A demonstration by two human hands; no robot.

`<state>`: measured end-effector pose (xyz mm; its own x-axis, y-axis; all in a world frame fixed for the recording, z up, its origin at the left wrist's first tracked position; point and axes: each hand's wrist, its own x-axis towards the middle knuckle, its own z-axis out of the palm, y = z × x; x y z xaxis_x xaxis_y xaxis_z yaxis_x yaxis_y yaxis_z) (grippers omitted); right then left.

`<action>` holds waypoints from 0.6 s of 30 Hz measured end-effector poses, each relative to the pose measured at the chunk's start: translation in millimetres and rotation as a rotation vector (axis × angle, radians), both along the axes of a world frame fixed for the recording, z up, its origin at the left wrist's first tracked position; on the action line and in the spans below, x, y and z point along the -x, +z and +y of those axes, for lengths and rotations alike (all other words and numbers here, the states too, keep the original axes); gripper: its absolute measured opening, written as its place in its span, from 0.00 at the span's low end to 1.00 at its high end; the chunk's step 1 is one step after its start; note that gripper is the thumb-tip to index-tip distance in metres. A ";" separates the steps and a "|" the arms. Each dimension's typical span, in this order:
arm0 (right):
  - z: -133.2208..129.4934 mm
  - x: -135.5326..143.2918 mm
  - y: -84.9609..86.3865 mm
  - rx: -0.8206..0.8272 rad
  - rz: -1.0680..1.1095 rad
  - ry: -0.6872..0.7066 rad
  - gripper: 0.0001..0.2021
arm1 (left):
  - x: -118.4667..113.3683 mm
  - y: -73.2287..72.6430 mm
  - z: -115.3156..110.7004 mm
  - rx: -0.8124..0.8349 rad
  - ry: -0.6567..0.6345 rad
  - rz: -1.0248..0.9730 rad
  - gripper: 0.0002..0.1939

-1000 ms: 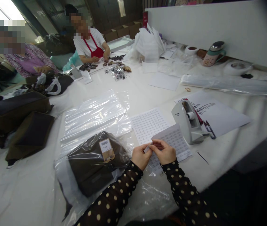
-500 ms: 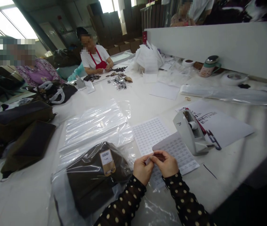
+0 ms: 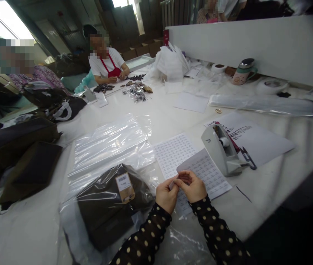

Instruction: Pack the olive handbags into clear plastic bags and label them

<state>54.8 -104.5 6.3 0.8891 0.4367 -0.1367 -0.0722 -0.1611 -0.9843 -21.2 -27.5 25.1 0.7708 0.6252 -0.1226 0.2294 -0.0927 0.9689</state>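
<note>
My left hand [image 3: 166,193] and my right hand [image 3: 192,186] meet fingertip to fingertip over sheets of small printed labels. Both are closed in a pinch at the edge of the upper label sheet [image 3: 210,173], whose left corner curls up. Whether a single label has come loose between the fingers I cannot tell. Another label sheet [image 3: 173,152] lies flat beneath it. To the left of my hands is a dark olive bag [image 3: 101,206] inside a clear plastic sleeve, with a tag [image 3: 125,187] showing a barcode and brown lower part.
A grey tape dispenser [image 3: 221,151] and thread snips [image 3: 247,158] stand right of the sheets. Clear plastic bags [image 3: 112,143] lie beyond the wrapped bag. More dark bags [image 3: 32,173] are piled left. Two co-workers sit across the table; a lidded mug [image 3: 243,71] stands near the partition.
The whole view has shifted slightly. Both hands keep their pinch at the label sheet with hardly any movement. The co-worker at the far left has lifted a dark bag somewhat.
</note>
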 end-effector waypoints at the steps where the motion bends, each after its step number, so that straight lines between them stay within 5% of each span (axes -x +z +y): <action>1: 0.2 0.0 -0.7 0.008 0.002 0.004 0.17 | -0.1 -0.3 -0.5 0.002 0.004 -0.009 0.13; 15: -3.0 -1.6 -1.2 0.083 -0.079 0.037 0.13 | 2.7 -4.8 -1.7 -0.016 -0.027 -0.020 0.15; 18: -5.6 -9.5 -2.2 0.018 0.050 0.092 0.13 | -1.7 -11.6 6.8 -0.060 -0.043 0.023 0.15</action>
<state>64.2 -110.1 4.0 0.8372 0.5135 -0.1882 -0.1050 -0.1868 -0.9768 -19.5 -20.7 13.6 0.7945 0.5984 -0.1037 0.2458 -0.1607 0.9559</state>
